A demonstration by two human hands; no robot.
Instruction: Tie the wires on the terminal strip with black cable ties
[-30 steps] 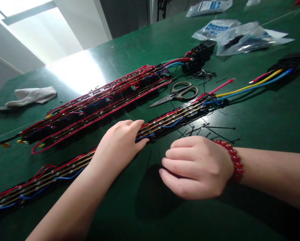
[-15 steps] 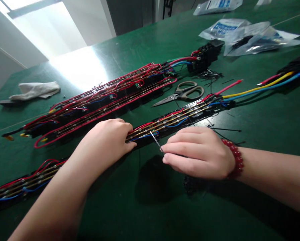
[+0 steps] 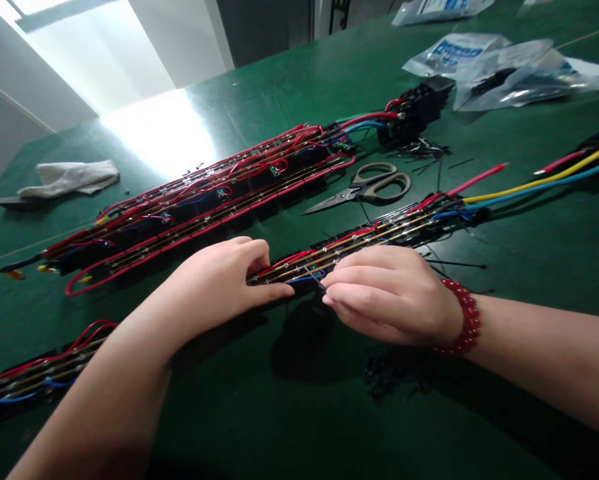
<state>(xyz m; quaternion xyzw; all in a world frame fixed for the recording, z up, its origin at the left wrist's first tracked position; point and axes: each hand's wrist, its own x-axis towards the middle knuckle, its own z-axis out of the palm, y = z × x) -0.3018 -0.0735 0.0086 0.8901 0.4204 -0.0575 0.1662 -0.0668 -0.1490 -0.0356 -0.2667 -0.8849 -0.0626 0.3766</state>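
A long black strip of wired parts point(image 3: 379, 235) with red, blue and bare wires runs across the green table point(image 3: 289, 413). My left hand point(image 3: 219, 283) lies on its middle, fingers curled over it and pressing it down. My right hand point(image 3: 387, 293), with a red bead bracelet at the wrist, is pinched on a thin black cable tie point(image 3: 313, 277) whose tip touches the strip next to my left fingertips. Red, yellow and blue leads point(image 3: 534, 183) run off the strip's right end.
A second, longer wired strip point(image 3: 204, 200) lies behind the first. Scissors point(image 3: 364, 190) rest between them, among cut tie ends. Clear plastic bags point(image 3: 499, 67) sit at the back right. A white cloth point(image 3: 69, 177) lies far left. A pile of black ties point(image 3: 399, 377) sits under my right wrist.
My right hand lifted a cable tie off the table and brought it up to the strip. My left hand shifted slightly left along the strip and curled its fingers.
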